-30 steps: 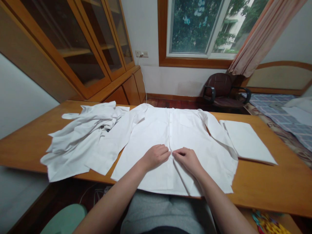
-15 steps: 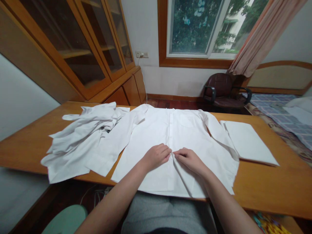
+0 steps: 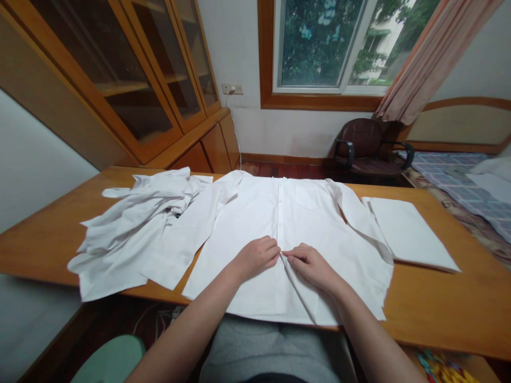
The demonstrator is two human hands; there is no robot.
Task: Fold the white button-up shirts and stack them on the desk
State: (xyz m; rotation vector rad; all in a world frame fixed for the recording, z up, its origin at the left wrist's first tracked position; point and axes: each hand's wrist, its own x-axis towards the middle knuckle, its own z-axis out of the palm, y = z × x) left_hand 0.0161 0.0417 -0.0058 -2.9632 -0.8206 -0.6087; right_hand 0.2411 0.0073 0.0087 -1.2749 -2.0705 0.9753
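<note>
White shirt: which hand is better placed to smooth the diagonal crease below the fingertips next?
Probably the right hand: it lies beside the crease, on the same side of the placket; the left hand is on the other side.

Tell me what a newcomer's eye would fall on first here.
Most likely the white long-sleeved cloth shirt, spread across the middle of the brown wooden table, where the bare left hand and bare right hand meet at its front placket. Next would probably come the crumpled white cloth heap on the left and the flat, folded white cloth rectangle on the right.
</note>
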